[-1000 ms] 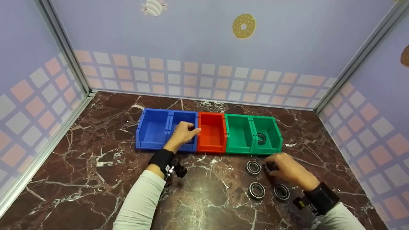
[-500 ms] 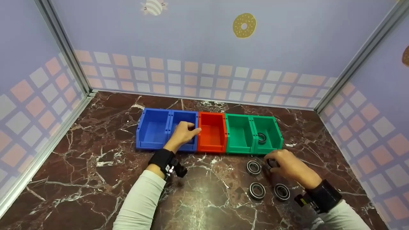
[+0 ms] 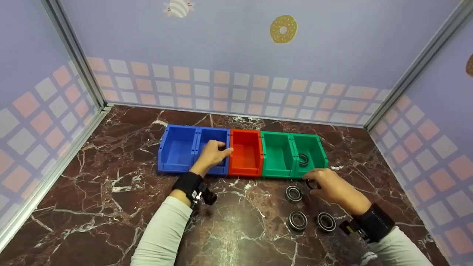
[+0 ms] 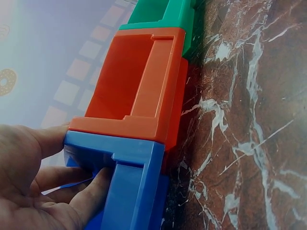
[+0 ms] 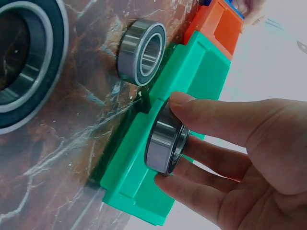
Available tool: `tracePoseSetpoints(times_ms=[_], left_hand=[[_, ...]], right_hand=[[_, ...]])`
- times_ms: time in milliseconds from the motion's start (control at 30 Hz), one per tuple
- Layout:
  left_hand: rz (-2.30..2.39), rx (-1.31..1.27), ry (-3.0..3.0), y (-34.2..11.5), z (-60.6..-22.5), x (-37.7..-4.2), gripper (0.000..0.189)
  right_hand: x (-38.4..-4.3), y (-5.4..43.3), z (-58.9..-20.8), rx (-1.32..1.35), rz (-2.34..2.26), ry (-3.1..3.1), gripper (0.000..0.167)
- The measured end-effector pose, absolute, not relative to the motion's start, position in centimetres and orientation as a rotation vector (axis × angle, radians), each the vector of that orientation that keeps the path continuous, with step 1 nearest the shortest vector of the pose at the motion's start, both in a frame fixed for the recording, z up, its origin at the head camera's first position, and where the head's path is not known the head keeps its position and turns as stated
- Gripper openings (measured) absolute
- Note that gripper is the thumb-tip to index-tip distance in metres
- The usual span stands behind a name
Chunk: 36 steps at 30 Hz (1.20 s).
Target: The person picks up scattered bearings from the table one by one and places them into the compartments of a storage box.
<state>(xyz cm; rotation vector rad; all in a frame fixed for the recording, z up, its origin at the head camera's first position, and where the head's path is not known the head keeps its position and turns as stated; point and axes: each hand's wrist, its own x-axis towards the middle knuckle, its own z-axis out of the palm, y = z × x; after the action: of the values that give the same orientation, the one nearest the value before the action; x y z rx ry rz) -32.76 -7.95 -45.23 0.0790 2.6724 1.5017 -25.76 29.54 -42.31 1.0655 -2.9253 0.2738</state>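
My left hand (image 3: 211,155) is at the second blue bin (image 4: 127,191), fingers curled inside it and thumb over the wall beside the red bin (image 3: 244,159); it grips that wall. My right hand (image 3: 334,188) pinches a ball bearing (image 5: 163,143) between thumb and fingers, just in front of the right-hand green bin (image 3: 318,168). Inside that bin, another bearing (image 3: 303,159) leans at the left wall. Three bearings lie on the tabletop near the right hand: one close by (image 3: 293,194), one nearer me (image 3: 297,221), and one to its right (image 3: 326,222).
The row of bins also has a far-left blue bin (image 3: 179,147) and a left green bin (image 3: 277,155). Patterned wall panels (image 3: 236,88) enclose the dark marble tabletop (image 3: 111,207) at the back and both sides.
My right hand has lifted slightly and moved toward the right green bin with its bearing. The left hand has stayed in place at the blue bin.
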Motion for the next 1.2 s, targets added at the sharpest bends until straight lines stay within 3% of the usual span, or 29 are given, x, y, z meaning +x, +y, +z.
tracePoseSetpoints(times_ms=[667,1200], left_hand=[[1.497,0.074,2.669,-8.0,-45.3,-32.9,0.051],[1.504,0.042,2.646,-8.0,-45.4,-32.9,0.053]], right_hand=[[-26.1,27.6,-40.7,0.986,0.397,-3.007,0.044],[-27.4,26.2,-39.5,1.13,0.269,-2.905,0.046]])
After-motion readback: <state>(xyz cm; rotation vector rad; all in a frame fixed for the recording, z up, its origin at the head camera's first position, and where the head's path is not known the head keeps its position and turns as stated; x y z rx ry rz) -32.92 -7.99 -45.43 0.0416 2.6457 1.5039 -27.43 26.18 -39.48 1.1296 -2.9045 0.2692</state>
